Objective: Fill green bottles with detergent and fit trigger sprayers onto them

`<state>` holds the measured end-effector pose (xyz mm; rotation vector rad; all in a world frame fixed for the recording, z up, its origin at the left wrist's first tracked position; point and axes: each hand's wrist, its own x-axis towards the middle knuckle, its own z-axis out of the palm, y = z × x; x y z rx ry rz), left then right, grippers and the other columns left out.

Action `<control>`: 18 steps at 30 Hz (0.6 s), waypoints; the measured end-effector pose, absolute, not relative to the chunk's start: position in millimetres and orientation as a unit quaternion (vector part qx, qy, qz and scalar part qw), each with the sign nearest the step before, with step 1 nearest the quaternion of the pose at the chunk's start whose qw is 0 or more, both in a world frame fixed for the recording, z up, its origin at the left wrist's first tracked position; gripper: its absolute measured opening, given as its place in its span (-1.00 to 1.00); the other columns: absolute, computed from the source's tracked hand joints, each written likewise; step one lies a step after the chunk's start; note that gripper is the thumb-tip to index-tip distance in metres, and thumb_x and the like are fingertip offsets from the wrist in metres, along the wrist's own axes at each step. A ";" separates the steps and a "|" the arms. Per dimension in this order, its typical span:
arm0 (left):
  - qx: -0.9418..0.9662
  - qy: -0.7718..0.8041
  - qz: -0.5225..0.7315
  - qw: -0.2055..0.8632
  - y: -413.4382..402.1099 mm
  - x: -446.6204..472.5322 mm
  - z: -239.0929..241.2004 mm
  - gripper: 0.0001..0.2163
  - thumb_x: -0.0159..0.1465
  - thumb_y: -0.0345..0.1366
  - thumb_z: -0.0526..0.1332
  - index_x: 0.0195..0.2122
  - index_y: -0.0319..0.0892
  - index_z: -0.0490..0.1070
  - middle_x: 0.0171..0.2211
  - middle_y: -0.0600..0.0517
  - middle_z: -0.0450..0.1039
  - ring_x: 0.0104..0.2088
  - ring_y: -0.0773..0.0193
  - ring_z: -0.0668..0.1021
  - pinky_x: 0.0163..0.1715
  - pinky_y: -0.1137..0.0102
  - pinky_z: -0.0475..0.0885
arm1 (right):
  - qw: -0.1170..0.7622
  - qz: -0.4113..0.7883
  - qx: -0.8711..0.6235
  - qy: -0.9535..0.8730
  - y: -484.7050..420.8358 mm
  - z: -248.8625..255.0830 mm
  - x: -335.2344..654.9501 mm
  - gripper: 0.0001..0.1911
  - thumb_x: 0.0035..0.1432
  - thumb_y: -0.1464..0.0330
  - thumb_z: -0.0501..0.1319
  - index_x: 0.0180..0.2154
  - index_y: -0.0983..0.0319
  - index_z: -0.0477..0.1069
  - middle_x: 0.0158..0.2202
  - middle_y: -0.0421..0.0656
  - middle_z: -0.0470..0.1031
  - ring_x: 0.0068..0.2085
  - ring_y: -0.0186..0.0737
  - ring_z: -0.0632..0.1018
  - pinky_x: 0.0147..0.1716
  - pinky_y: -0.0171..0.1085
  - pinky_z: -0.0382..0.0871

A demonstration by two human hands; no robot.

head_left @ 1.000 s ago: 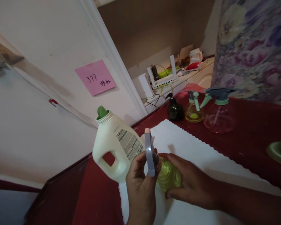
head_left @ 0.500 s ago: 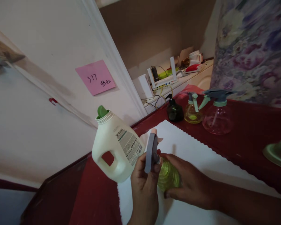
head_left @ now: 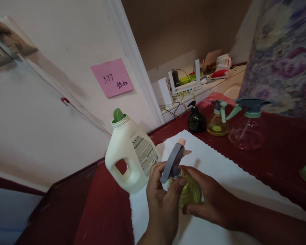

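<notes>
My left hand (head_left: 163, 200) grips the grey spray head (head_left: 172, 162); my right hand (head_left: 210, 200) clasps its green bottle (head_left: 188, 192). The white jug (head_left: 130, 153) (uncapped) stands just beside, three spray bottles (head_left: 219, 119) behind.

Your left hand (head_left: 161, 204) and right hand (head_left: 211, 200) are both bare — no gloves, rings or watch on what shows. Both forearms run uncovered to the lower edge of the view — no sleeve or cuff reaches into it. Fingernails are short and unpainted.

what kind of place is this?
Probably a home, a room corner used as a work table. Signs: a Wi-Fi router with cables on a side ledge, a floral curtain, and a red cloth-covered table holding household spray bottles.
</notes>
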<state>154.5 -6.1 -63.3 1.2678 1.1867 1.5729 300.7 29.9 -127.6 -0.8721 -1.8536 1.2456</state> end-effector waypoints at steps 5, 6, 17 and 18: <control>0.497 0.467 0.624 0.381 -10.7 155.4 -73.9 -0.78 0.29 -0.14 0.38 -0.06 -0.01 0.51 -0.15 0.05 0.58 -0.09 0.19 0.59 -0.02 0.35 0.46 | 0.361 0.476 -0.347 -0.723 30.1 -125.8 300.8 -0.09 -0.07 0.38 0.49 0.29 0.15 0.21 0.25 0.05 0.44 0.21 0.20 0.48 0.19 0.12 0.37; 0.510 0.468 0.615 0.377 -11.6 155.6 -75.4 -0.80 0.33 -0.12 0.34 -0.06 -0.01 0.51 -0.15 0.04 0.58 -0.06 0.19 0.58 0.04 0.33 0.43 | 0.361 0.475 -0.341 -0.727 30.1 -124.9 301.0 -0.11 -0.06 0.38 0.49 0.29 0.15 0.21 0.26 0.04 0.44 0.22 0.19 0.48 0.19 0.11 0.36; 0.506 0.504 0.606 0.351 -3.2 151.3 -72.0 -0.72 0.14 -0.09 0.49 -0.18 -0.05 0.57 -0.17 0.03 0.50 -0.07 0.12 0.52 -0.02 0.31 0.40 | 0.373 0.464 -0.307 -0.742 29.7 -121.0 303.5 -0.30 -0.05 0.46 0.48 0.15 0.11 0.40 0.14 -0.06 0.50 0.11 0.11 0.52 0.12 0.02 0.44; 0.516 0.502 0.599 0.350 -2.7 150.6 -71.6 -0.75 0.16 -0.08 0.47 -0.22 -0.05 0.58 -0.20 0.03 0.50 -0.10 0.14 0.52 -0.05 0.33 0.40 | 0.373 0.460 -0.308 -0.745 29.7 -120.7 303.9 -0.30 -0.05 0.46 0.47 0.15 0.09 0.40 0.10 -0.08 0.52 0.06 0.09 0.54 0.08 0.00 0.47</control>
